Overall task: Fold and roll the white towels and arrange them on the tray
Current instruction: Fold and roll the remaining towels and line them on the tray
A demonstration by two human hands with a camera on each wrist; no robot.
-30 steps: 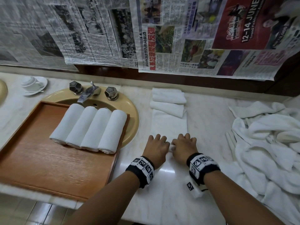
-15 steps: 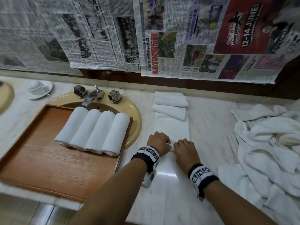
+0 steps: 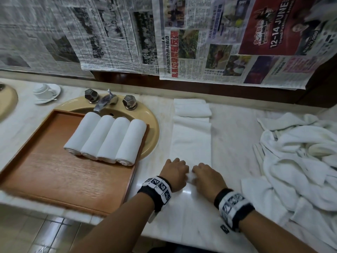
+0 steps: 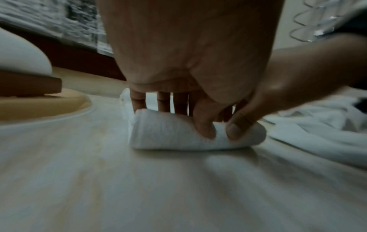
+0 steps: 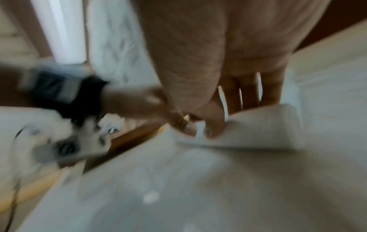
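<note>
While both hands curl over the near end of the folded towel strip (image 3: 191, 143) on the marble counter (image 3: 235, 136), a small roll (image 4: 190, 135) forms beneath them. Left hand (image 3: 175, 172) and right hand (image 3: 206, 177) sit side by side, fingers over the top and thumbs pressing the near face, each gripping the roll. Four finished rolled towels (image 3: 105, 141) lie side by side on the wooden tray (image 3: 60, 179) set over the basin; unfolded towels (image 3: 299, 161) are heaped at right. To roll well, even pressure from both hands and a straight push away from the body should keep the ends flush and the core tight.
</note>
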